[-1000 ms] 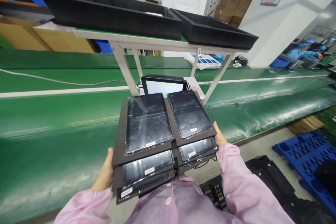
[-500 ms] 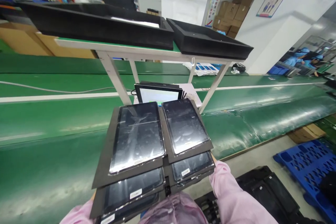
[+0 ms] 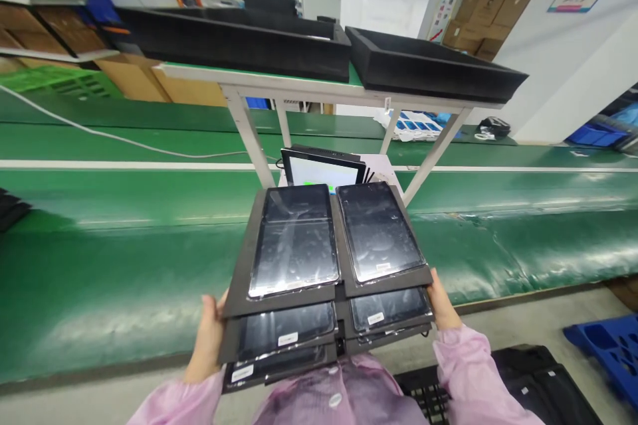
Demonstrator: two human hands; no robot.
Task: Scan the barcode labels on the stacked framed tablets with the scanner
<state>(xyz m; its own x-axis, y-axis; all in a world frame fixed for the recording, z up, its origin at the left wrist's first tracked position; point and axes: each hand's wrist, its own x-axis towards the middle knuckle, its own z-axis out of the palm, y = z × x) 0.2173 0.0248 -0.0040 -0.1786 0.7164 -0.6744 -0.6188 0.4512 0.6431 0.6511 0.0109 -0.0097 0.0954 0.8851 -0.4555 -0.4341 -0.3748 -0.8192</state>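
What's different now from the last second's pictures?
The view has swung left, bringing a green crate and dark items at the left edge into sight. The left hand, mostly hidden half a second ago, shows again. Nothing was let go: it and the right hand still hold the stack of screens. The black trays stayed on their stand.

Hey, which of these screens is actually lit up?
The monitor standing beyond the stack. It glows mostly white with some green, while every visible tablet in the stack is dark.
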